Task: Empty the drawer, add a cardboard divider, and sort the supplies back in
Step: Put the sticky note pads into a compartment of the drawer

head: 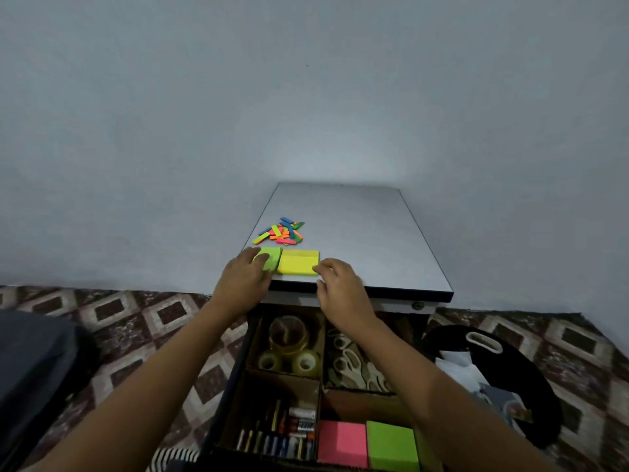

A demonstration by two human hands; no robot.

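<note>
On the cabinet top (367, 233) lie a green sticky-note pad (272, 257) and a yellow pad (299, 262) side by side near the front edge. My left hand (243, 279) rests on the green pad with its fingers over the pad's left side. My right hand (340, 284) touches the yellow pad's right edge with curled fingertips. Below, the open drawer (235, 369) holds a cardboard divider (321, 386). Its compartments hold tape rolls (289, 349), scissors (350, 359), batteries and pens (279, 434), and a pink pad (342, 442) beside a green pad (391, 446).
A heap of small coloured sticky flags (280, 231) lies behind the pads. A black bag (493, 376) with papers sits on the patterned floor right of the drawer. A dark cushion (34, 369) is at the left. The wall stands right behind the cabinet.
</note>
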